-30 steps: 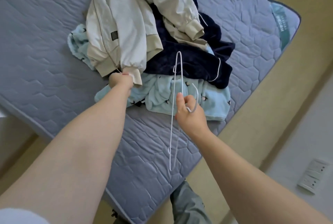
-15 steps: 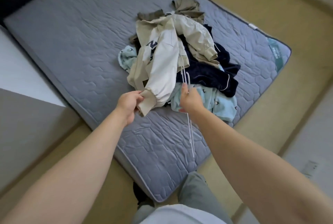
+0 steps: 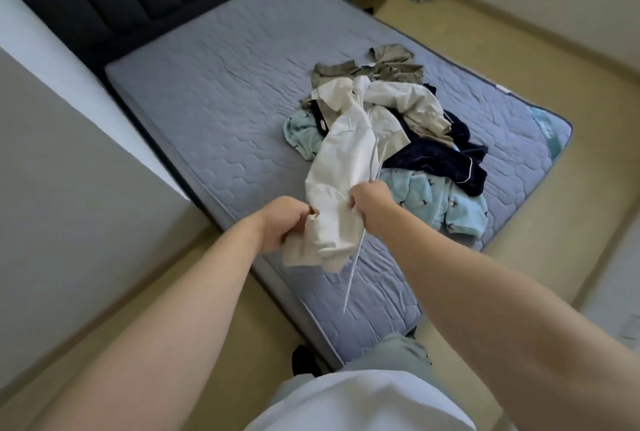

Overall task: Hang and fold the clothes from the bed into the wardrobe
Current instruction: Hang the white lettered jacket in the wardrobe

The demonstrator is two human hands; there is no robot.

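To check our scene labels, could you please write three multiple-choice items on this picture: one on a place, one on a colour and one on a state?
1. Where does the navy garment lie? A on a chair; B in the pile on the mattress; C in a basket.
2. What colour is the jacket that the left hand grips? A cream; B red; C black.
3. What does the right hand hold? A nothing; B a phone; C a wire hanger.
Key: 1 B, it lies among clothes on the mattress; 2 A, its fabric is pale cream; 3 C, thin white wire sticks out above and below the fist.
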